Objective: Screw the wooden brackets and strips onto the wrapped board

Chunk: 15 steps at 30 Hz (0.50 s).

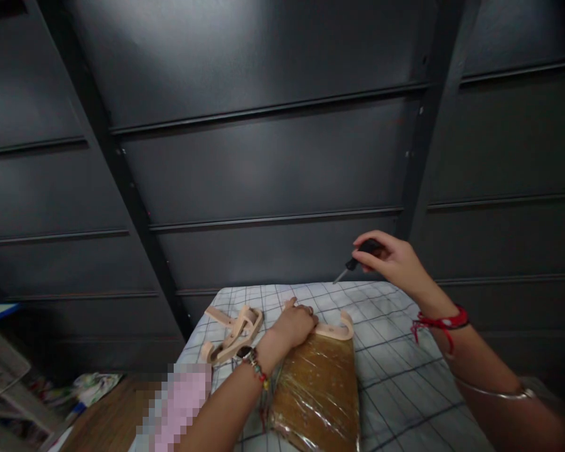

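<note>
To the left of a flat, rectangular brown package in shiny clear film [317, 392], a small heap of pale, curved wooden pieces [238, 344] lies on a white cloth with a dark grid of lines [405, 376]. Between heap and package, the person's left forearm rises from the bottom of the view and slants forward to the right, wearing a dark-faced wristwatch [245, 353] and a colourful beaded bracelet [260, 371]. The forearm passes over the package's left edge, and the left hand [295, 322] lies low at its far end, back upward, fingers bent and directed away from the body. That hand rests on a pale wooden piece with an upturned hooked end [330, 330], which lies across the package's far edge, its hook at the far right corner; whether the fingers close around the wood or only press on it cannot be told. To the right of the package, the right arm comes in from the lower right corner, with a silver metal bangle [494, 394] and a red cord bracelet [445, 319], and reaches up and leftward. The right hand [390, 257] is raised beyond the package's far right corner, thumb and fingers curled around the handle of a black-handled screwdriver [365, 252], whose thin metal shaft slants down to the left, its tip apart from the hooked piece.
</note>
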Tool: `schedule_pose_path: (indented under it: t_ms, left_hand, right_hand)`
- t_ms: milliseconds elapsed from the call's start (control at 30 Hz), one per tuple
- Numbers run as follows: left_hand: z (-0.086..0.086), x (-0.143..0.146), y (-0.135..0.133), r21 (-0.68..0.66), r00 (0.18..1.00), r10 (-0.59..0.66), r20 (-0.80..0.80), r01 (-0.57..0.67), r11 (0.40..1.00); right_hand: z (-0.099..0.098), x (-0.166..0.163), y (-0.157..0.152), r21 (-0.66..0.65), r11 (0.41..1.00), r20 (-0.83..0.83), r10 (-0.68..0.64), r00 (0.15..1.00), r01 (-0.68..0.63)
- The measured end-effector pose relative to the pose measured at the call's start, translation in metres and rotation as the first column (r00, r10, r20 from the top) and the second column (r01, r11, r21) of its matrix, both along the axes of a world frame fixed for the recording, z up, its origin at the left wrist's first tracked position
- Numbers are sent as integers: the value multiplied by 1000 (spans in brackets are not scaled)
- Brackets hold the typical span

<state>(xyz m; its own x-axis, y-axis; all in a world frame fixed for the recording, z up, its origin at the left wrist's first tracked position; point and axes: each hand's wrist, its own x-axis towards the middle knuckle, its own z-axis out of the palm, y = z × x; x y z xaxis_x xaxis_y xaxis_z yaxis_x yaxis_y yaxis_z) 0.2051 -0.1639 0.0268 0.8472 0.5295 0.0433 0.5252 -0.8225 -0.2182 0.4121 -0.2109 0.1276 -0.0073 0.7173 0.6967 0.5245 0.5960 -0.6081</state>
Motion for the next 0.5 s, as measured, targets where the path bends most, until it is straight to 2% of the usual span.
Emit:
schedule_pose_path:
  t_ms: [233,500]
  left_hand:
    - [-5,1,3,25,999,-50,19,49,998]
    - [-7,-1,1,35,999,-36,37,35,999]
  right_hand:
    - [-10,-8,21,-98,994,121,50,991,-38]
    - [-19,-9,13,-183,982,196,88,977,-52]
